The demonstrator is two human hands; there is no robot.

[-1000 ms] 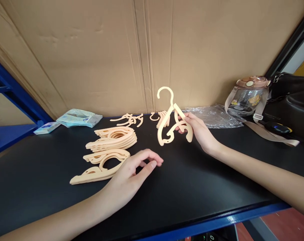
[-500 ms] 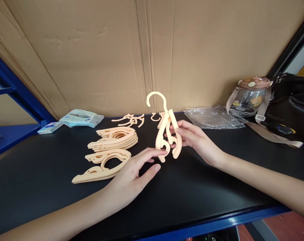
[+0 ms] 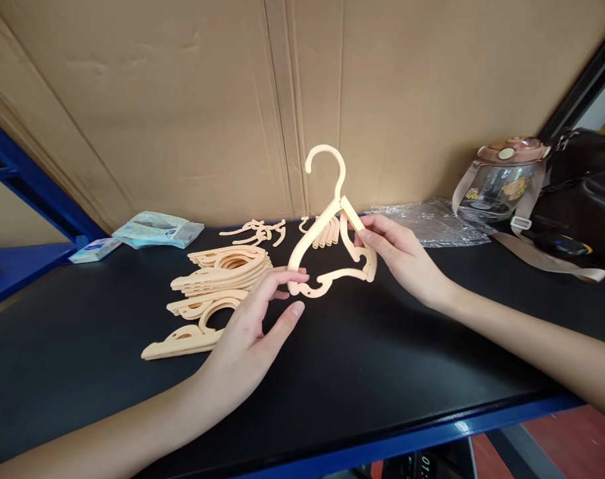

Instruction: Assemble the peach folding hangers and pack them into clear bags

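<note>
A cream plastic folding clothes hanger (image 3: pixel 307 245) is held upright above the table, hook at the top and both arms partly spread. My right hand (image 3: pixel 407 256) grips its right arm between thumb and fingers. At the lower end of the left arm, my left hand (image 3: pixel 255 316) has its fingers hooked on the plastic, with the thumb apart from it. The jointed lower bar runs between the two arms. Left of the hanger lie stacks of folded hanger parts (image 3: pixel 190 341), partly hidden by my left hand.
Loose hook pieces (image 3: pixel 257 233) and more cream pieces (image 3: pixel 327 234) lie at the back. A tissue pack (image 3: pixel 157 229) is at back left. Clear plastic film (image 3: pixel 427 223), a strapped water bottle (image 3: pixel 502 186) and a black bag (image 3: pixel 592 193) occupy the right. Cardboard (image 3: pixel 183 106) stands behind.
The hanger's arms have swung apart, and its lower bar now stretches between them. The hanger has risen a little, and my left hand has moved left with its arm.
</note>
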